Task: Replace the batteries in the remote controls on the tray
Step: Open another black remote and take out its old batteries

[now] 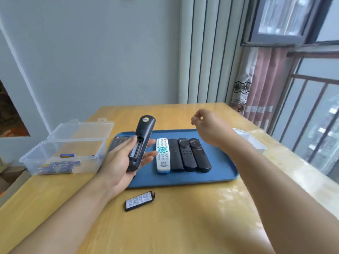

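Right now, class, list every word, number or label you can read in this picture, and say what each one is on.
None reads clearly.
Battery cover on the table: dense printed label, too small.
Black remote held in the left hand: round sticker, blurred.
White remote on the tray: button markings and logo, too small.
Batteries in the clear box: print blurred.

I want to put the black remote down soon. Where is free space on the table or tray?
Free: the tray's front strip below the remotes row, and the table right of the battery cover. Crowded: the tray's middle, and the left side by the battery box.
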{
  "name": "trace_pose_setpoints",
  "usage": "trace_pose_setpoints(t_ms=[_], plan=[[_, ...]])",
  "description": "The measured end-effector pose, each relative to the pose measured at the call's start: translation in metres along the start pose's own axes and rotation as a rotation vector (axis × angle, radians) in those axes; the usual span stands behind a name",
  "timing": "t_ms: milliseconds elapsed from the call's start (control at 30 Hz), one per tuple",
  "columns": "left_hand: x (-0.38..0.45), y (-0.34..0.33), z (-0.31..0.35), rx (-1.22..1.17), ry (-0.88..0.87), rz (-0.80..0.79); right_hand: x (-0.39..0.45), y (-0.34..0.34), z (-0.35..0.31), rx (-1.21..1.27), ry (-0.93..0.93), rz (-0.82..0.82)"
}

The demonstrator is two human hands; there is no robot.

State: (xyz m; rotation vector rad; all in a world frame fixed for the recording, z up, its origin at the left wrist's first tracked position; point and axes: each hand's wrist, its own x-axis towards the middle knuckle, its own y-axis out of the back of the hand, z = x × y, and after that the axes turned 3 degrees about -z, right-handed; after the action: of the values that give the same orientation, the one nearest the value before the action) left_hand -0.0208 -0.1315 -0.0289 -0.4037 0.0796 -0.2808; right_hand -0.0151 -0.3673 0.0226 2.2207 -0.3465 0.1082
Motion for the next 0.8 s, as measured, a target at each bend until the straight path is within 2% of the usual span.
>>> trace_pose_setpoints(t_ms=[67,167,300,500,800], plan=[[0.001,-0.014,-0.003,0.025,-0.019,-0.021,0.002,0.02,0.029,-0.153,-0.037,0.065],[0.004,-0.042,-0.008,0.052,-0.006,-0.069,0.004,0.042,0.076,-0.244,-0.113,0.103],[0.012,-0.08,-0.018,0.003,0.027,-0.054,0.006,0.052,0.113,-0.404,-0.128,0.055],[0.014,-0.101,-0.032,-0.061,0.024,-0.047,0.01,0.052,0.125,-0.362,-0.125,-0.133],[0.011,-0.094,-0.035,-0.094,0.024,-0.05,0.011,0.046,0.133,-0.361,-0.083,-0.104]])
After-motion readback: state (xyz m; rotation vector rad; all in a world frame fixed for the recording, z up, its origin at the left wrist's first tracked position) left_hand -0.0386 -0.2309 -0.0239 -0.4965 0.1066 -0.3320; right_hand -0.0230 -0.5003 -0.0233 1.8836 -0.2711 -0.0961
